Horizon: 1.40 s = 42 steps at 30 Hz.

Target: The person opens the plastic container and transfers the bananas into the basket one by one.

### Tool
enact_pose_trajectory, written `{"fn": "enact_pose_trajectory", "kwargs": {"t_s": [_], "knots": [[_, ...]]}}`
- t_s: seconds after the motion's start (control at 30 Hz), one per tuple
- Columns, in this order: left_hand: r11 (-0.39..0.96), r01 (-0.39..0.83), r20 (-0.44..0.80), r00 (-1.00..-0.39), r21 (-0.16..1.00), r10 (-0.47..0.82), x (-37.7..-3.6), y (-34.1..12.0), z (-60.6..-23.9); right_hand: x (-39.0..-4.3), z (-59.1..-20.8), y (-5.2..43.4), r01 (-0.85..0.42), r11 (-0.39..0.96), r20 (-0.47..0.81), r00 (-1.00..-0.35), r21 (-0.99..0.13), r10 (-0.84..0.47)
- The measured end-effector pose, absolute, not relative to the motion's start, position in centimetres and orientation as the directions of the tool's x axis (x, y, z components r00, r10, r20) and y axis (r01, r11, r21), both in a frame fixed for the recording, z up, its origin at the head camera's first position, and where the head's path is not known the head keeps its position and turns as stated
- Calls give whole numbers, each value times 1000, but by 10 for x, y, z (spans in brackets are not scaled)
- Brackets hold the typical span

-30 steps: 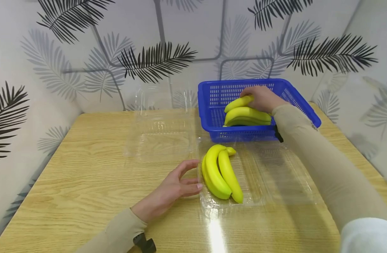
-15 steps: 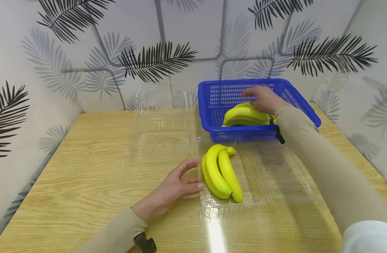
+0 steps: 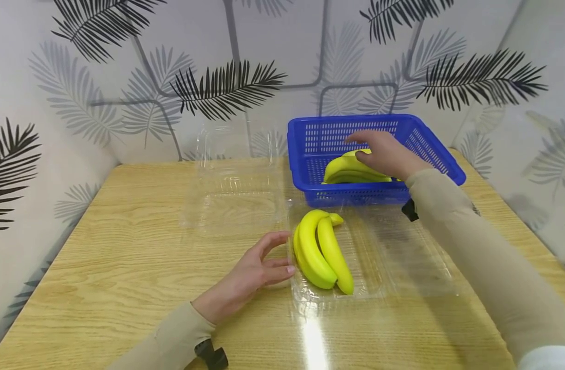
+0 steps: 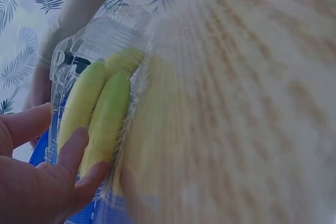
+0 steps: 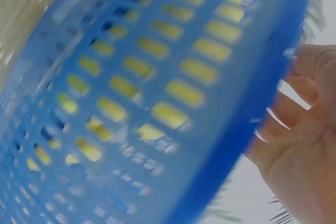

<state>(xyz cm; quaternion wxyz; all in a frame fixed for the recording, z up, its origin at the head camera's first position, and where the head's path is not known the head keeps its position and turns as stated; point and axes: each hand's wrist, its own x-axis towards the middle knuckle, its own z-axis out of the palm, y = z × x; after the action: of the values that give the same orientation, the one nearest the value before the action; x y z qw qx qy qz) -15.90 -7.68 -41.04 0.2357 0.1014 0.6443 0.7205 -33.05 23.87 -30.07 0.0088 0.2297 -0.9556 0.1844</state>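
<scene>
My left hand [image 3: 243, 277] touches the left wall of a clear plastic clamshell box [image 3: 365, 267] with its fingertips, fingers loosely spread. Inside the box's left half lies a bunch of yellow bananas [image 3: 317, 252], stem end away from me. In the left wrist view the banana tips [image 4: 107, 114] show through the clear wall beside the fingers. Over the blue plastic basket [image 3: 379, 188], my right hand [image 3: 386, 151] hovers with fingers extended and gripping nothing visible. Under it more bananas [image 3: 352, 169] lie in the basket, partly hidden by the hand. Their yellow shows through the basket slots in the right wrist view.
A second clear clamshell box [image 3: 238, 208] stands open at the back left, its lid raised near the wall. The first box's lid [image 3: 421, 257] lies flat to the right, beneath my right forearm [image 3: 486, 257]. All stand on a wooden table [image 3: 139, 246].
My right hand has let go of a raised banana, which has dropped back among the others in the basket. That hand has then shifted slightly toward me. The left hand stays put.
</scene>
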Motion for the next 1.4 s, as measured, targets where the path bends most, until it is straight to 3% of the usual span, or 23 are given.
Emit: {"fn": "enact_pose_trajectory", "kwargs": {"t_s": [0.23,0.4,0.53,1.03,1.23,1.4], "knots": [[-60,-210,-160,-873,976,460,-158,-75,-411,-287,-294,221,-514,780,194,-857,-356,-477],[-61,-214,-163,-875,975,456,-158,-75,-412,-251,-298,209,-636,698,292,-771,-328,-565],[-62,-209,-159,-875,976,456,-158,-75,-411,-228,-309,204,-684,655,300,-729,-322,-615],[-65,-207,-155,-874,976,461,-157,-74,-410,-177,-350,177,-565,762,62,-814,-316,-578],[-65,-205,-152,-870,976,470,-158,-74,-411,-165,-355,168,-596,763,52,-795,-252,-604],[-67,-205,-151,-870,976,469,-157,-74,-411,-152,-364,158,-570,790,74,-819,-223,-570]]}}
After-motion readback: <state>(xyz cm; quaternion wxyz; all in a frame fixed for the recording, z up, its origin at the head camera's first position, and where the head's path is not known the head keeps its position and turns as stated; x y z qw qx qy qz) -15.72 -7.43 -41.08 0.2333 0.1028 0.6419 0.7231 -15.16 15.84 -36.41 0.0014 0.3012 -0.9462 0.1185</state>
